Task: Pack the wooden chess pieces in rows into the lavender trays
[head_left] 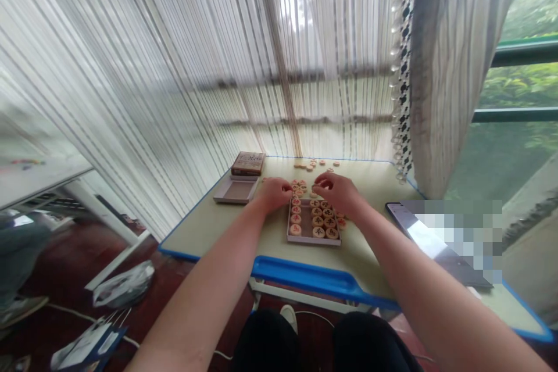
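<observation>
A shallow box (306,215) stands on the table before me, with round wooden Chinese chess pieces in it. One column of red-marked pieces (295,218) lines its left side, and black-marked pieces (318,221) fill two columns on the right. My left hand (275,193) is at the box's far left corner, fingers curled together; what they hold, if anything, is hidden. At the far right corner my right hand (339,190) pinches a Chinese chess piece, mostly covered by the fingers. Several loose pieces (299,185) lie between the hands, beyond the box.
Left of the box are a shallow box part (236,189) and a dark printed box (248,163). More pieces (322,163) lie scattered near the table's far edge. A dark flat device (410,224) rests on the right, beside my forearm. The table (196,232) has a blue rim.
</observation>
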Tool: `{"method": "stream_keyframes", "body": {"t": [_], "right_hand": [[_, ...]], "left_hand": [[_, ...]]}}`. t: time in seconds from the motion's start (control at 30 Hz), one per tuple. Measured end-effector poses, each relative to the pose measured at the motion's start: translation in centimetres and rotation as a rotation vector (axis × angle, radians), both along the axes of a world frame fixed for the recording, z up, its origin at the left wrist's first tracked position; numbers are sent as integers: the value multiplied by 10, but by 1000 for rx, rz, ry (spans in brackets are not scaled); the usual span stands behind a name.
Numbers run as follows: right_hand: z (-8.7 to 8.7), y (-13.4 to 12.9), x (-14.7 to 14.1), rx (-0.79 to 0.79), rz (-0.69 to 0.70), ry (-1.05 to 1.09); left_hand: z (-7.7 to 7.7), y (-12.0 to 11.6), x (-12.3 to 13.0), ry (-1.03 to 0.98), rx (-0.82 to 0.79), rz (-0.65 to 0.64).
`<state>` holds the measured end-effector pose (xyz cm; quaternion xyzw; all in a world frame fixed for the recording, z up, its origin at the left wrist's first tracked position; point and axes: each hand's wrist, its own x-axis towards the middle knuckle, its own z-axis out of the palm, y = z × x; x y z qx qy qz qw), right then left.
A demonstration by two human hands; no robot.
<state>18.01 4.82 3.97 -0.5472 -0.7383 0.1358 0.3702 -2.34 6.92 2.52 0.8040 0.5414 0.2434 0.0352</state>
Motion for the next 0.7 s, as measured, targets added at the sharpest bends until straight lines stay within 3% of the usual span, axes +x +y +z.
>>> {"method": "stream_keyframes", "body": {"t": [0.1,0.2,0.37,0.53,0.7], "right_hand": [[2,-16,-17,55,117,-65],[4,-21,-21,83,136,-87],[4,-18,-20,-18,46,-137],[-5,-16,-20,46,149,-386],[-6,-18,-21,77,203,-418]], "left_hand": [[-4,1,3,0,148,-47],[-7,2,4,-10,215,-41],[-10,4,4,7,179,-16],[-10,7,4,10,154,21],[-12,9,3,18,170,1]]}}
